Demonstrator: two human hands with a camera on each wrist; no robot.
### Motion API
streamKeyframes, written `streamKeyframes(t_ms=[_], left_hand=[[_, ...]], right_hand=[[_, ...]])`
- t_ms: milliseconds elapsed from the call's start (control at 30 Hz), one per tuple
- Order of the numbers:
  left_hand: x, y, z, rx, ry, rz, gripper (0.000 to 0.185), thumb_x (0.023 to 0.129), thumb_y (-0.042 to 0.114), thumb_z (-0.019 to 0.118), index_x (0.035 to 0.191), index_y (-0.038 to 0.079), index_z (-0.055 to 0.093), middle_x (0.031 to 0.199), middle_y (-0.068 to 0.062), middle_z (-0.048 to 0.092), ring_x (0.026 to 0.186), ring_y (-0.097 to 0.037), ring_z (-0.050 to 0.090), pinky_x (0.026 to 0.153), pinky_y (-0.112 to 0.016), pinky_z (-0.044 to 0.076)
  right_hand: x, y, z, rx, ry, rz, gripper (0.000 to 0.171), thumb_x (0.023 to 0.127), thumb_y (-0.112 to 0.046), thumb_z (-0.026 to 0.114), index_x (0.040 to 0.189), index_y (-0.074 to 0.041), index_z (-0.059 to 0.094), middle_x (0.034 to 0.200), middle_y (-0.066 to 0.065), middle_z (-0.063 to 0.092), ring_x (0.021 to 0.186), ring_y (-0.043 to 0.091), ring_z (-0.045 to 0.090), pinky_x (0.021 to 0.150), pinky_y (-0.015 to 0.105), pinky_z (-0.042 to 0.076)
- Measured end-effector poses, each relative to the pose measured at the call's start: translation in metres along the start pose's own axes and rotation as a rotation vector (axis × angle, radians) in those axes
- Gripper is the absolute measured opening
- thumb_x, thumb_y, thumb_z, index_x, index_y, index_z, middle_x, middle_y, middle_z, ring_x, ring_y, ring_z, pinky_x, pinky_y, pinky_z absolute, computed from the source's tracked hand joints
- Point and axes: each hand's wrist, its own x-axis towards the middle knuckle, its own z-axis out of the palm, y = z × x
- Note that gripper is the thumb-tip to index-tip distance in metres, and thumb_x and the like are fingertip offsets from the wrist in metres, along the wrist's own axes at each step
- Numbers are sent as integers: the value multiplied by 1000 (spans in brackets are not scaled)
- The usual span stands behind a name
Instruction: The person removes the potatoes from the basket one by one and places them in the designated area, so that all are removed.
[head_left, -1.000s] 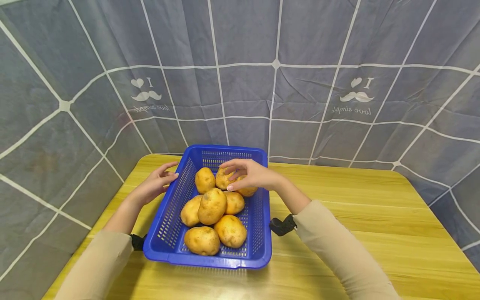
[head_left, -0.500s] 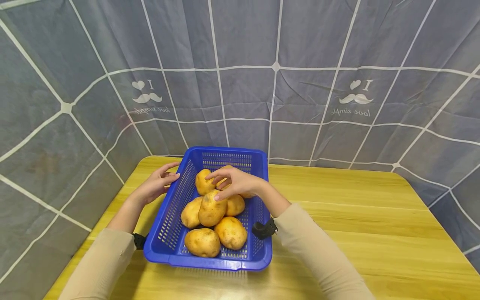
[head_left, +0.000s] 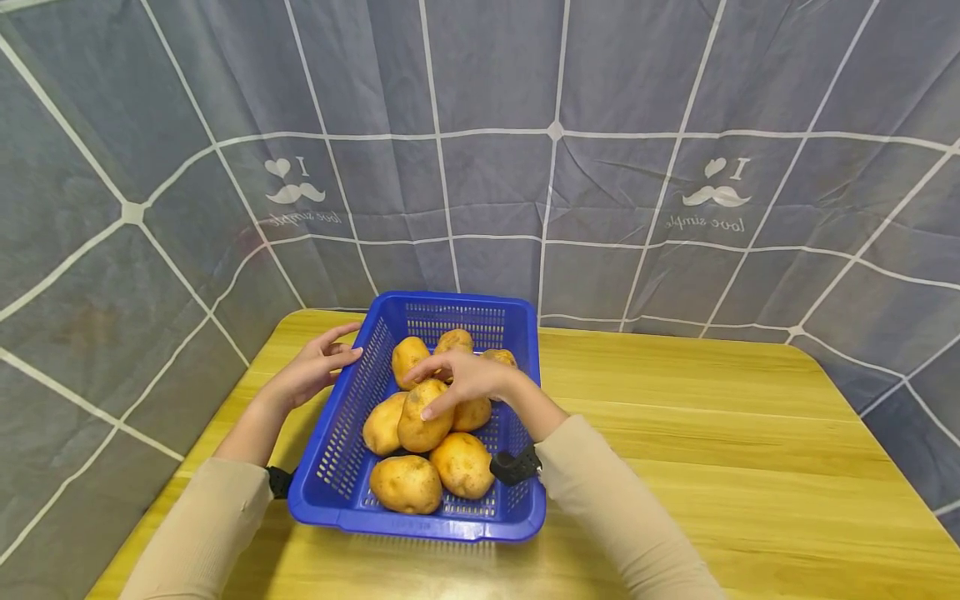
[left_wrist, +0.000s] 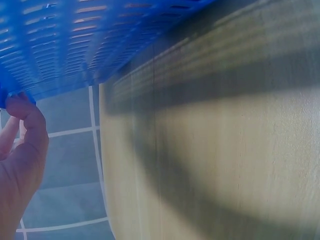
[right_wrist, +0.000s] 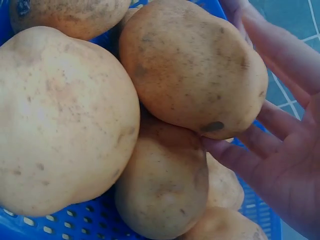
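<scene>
We are counting eight potatoes in one blue basket [head_left: 525, 467], which is sitting at the table's [head_left: 712, 433] far left corner, against the grey curtain [head_left: 600, 167]. The potatoes are lying heaped: two at the near end, three in the middle, three toward the far wall. The top potato [head_left: 422, 412] is resting on the middle of the heap; it is oval, tan-yellow, freckled with small dark specks and one dark spot.

Our right hand [head_left: 461, 379] is reaching over this potato with fingers spread and nearly straight; the fingertips [right_wrist: 220, 145] are touching its far side, not wrapping it. Our left hand [head_left: 311, 371] is resting against the basket's left rim, fingers relaxed, with one fingertip [left_wrist: 22, 107] hooking lightly over the edge. Both sleeves are beige.
</scene>
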Motion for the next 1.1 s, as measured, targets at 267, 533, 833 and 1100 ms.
streamKeyframes(t_ms=[267,533,833,1100], left_hand=[[0,-5,-1,-17,-6,7,59,97,11,50,146,1,19,93,4,62,85,-11,62,80,-28,52],[0,-4,1,-69,-11,8,60,97,9,48,147,2,17,91,5,64,83,-10,63,79,-28,53],[-2,-3,1,-114,-17,18,61,97,9,49,146,-1,16,89,5,63,81,-9,62,78,-27,53],[-3,0,3,-180,-11,-13,60,97,7,49,147,1,17,89,4,66,80,-11,64,74,-29,54]], right_hand=[[1,5,6,-25,4,-52,43,74,-8,78,115,-2,64,114,4,64,103,6,54,93,21,41],[-1,5,5,-83,22,-64,41,75,-14,78,113,-4,65,113,3,64,100,6,54,91,21,42],[-2,1,6,-87,61,-65,41,77,-15,78,113,-4,63,111,0,64,101,7,54,91,22,42],[-4,-1,6,-46,121,-61,43,78,-16,77,116,-3,61,108,-2,63,99,7,54,90,24,43]])
